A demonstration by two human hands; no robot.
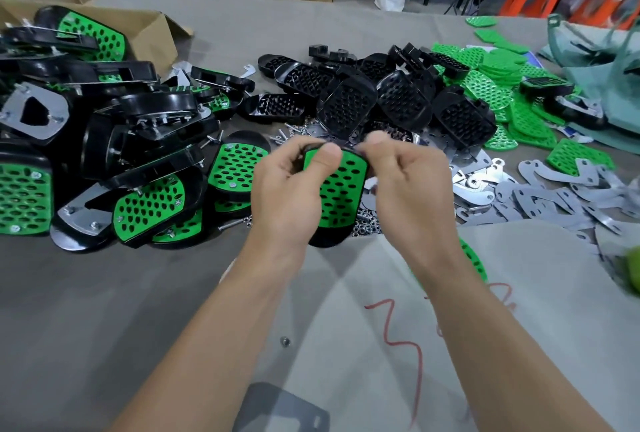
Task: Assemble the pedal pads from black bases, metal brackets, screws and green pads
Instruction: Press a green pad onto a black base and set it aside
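Observation:
A black base with a green perforated pad (341,189) on it is held upright above the table's middle. My left hand (291,189) grips its left side, thumb pressing the pad's top edge. My right hand (408,186) curls against its right side, thumb and fingers pinched near the top right corner; what they pinch is hidden. Bare black bases (374,99) are heaped behind. Loose green pads (498,85) lie at the back right. Metal brackets (540,196) are spread to the right. Small screws and nuts (367,222) lie scattered under the held pad.
Finished pedal pads (114,161) are piled at the left, some spilling from an open cardboard box (152,33). Grey cloth with a red scrawl (405,338) covers the near table. A single nut (284,341) and a grey bracket (280,411) lie near me. Cartons and orange stools stand behind.

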